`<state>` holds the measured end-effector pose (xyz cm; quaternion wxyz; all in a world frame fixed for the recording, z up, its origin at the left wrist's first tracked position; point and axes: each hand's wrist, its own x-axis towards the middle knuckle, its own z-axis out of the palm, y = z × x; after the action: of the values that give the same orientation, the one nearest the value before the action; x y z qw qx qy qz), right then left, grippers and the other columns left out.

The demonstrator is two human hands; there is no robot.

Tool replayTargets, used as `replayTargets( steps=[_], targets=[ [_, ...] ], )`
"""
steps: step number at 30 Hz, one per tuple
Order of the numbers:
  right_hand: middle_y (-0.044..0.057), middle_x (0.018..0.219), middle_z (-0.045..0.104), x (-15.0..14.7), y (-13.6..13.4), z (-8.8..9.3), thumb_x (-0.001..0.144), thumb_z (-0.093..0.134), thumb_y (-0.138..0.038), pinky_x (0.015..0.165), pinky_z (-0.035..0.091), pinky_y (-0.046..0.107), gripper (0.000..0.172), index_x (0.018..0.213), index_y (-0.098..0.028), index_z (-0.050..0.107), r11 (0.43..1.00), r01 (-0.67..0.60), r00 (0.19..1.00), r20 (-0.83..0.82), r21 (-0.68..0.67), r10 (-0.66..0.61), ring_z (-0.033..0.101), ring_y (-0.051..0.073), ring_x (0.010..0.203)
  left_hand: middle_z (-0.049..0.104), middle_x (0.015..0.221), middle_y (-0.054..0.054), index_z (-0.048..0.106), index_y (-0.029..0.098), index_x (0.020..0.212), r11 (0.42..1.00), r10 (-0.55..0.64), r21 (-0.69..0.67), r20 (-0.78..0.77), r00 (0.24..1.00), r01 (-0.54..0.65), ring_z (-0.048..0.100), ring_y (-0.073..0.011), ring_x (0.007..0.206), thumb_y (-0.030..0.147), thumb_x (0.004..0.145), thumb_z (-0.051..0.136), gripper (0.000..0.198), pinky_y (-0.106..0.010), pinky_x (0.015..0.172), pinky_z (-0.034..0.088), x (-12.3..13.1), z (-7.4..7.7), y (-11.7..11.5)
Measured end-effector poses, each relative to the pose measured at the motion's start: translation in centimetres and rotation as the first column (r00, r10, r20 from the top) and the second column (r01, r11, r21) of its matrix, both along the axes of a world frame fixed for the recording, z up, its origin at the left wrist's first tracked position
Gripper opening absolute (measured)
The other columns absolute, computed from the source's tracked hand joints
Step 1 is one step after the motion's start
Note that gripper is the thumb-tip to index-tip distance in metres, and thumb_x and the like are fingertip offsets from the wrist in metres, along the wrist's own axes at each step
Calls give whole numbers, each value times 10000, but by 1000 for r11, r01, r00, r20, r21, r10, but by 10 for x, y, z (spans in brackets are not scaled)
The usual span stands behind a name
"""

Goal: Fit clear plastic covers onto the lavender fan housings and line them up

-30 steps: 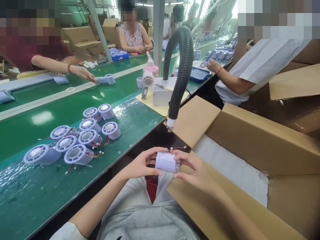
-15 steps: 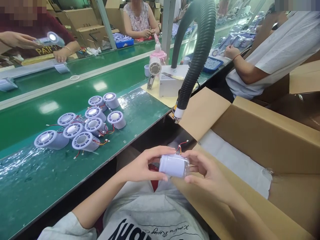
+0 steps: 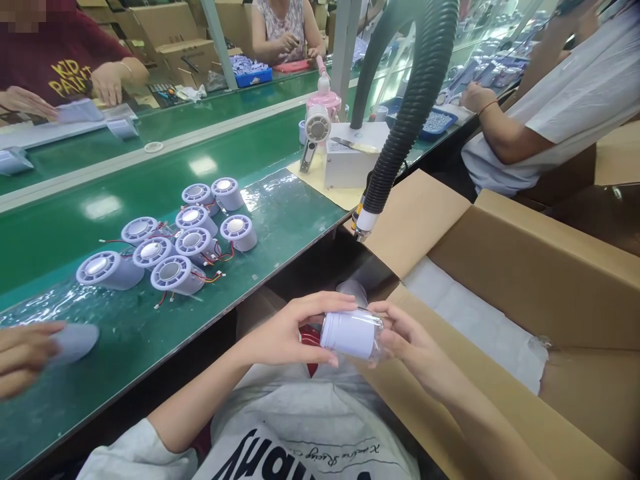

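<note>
Over my lap I hold a small pale lilac cylindrical fan housing [image 3: 349, 332] on its side, with a clear part at its right end. My left hand [image 3: 293, 331] grips its left end, thumb under and fingers over. My right hand [image 3: 407, 337] pinches the right end with curled fingers. No wires show on it now. Several matching round housings [image 3: 173, 237] with red and yellow wires lie grouped on the green belt [image 3: 280, 213] to my left.
A black corrugated hose [image 3: 400, 120] with a white nozzle hangs above my hands. An open cardboard box [image 3: 525, 280] lined with white foam stands at my right. Another person's hand [image 3: 23, 353] holds a lilac part at the lower left. Other workers sit around the line.
The part's red wire end has dropped out of sight as my hands turned it. A co-worker's hand with a lilac part has entered at the lower left. My view has tilted down.
</note>
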<state>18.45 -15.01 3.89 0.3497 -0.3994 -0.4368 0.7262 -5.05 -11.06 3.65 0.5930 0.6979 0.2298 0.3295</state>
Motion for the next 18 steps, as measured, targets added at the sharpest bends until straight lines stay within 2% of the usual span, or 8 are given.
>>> replayTargets(
  steps=[3,7,13,15,18],
  targets=[
    [11,774,699,-3,0,-4,865,604,-603,570,540,208,448,1015,-197,493,996,-19,1000,-12,-91,18,681,132,612,542,1399,-90,566,326,1310,1000,-12,-13,14,1000,12,511,-259,1292,156,648,839,736,-405,1030,481,0,-2,-1],
    [-10,594,664,-10,0,-4,799,598,-706,483,508,170,541,883,-187,472,985,-3,999,-36,-175,-4,644,114,496,543,1405,-66,556,355,1314,1000,-18,-24,40,999,19,500,-246,1305,144,642,841,760,-386,1035,478,0,-4,-1],
    [-5,526,652,-16,0,-1,781,560,-755,419,483,145,582,851,-185,468,968,-3,999,-53,-252,-11,600,100,402,552,1399,-78,567,337,1311,1000,-8,-30,57,998,10,494,-258,1314,123,634,841,761,-398,1046,466,0,-4,-2],
    [2,518,654,-17,-1,-1,784,554,-756,415,477,139,579,844,-187,463,967,-19,998,-69,-256,2,596,99,395,545,1405,-74,571,340,1308,997,-6,-71,59,998,10,501,-257,1307,122,630,844,763,-385,1046,465,-1,-3,-4],
    [-2,555,664,-17,1,-5,790,579,-729,422,486,148,559,880,-186,482,968,-6,995,-98,-252,-19,618,110,428,526,1425,-82,525,343,1354,978,-3,-210,53,999,14,528,-266,1284,109,628,844,827,-376,1043,464,0,-4,-2]
  ],
)
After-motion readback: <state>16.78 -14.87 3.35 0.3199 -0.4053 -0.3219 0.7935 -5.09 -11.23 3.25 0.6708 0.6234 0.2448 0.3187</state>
